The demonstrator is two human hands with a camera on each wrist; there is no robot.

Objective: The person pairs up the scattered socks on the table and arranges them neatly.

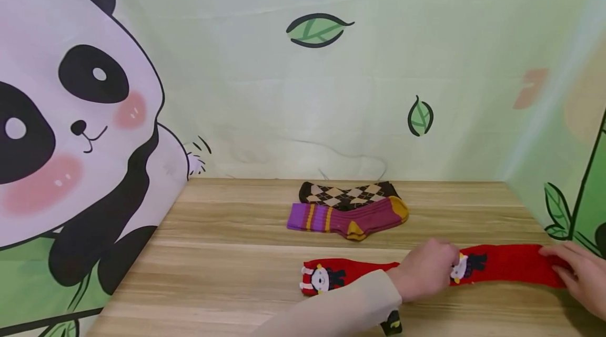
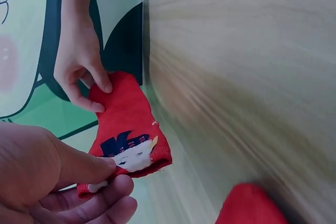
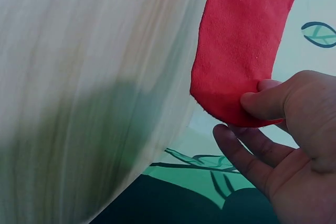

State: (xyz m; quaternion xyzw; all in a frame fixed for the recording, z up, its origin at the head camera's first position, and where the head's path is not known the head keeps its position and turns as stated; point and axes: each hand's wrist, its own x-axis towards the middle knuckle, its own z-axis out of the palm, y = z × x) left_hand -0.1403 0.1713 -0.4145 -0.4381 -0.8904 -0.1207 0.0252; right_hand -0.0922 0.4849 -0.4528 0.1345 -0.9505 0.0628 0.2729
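Note:
A red sock [image 1: 516, 264] with a white and black animal figure is stretched sideways between both hands at the right of the table. My left hand [image 1: 426, 269] pinches its cuff, thumb on top, beside the figure. At the toe end, my right hand [image 1: 584, 276] pinches the red fabric between thumb and fingers; the right wrist view shows the sock [image 3: 247, 45] hanging from that grip. A second red sock [image 1: 357, 268] with the same figure lies on the table, partly hidden under my left forearm.
Behind, a purple and mustard sock [image 1: 347, 218] lies overlapping a brown argyle sock [image 1: 347, 195] on the wooden table [image 1: 227, 253]. A panda-printed backdrop [image 1: 260, 79] rises behind the table and along its sides.

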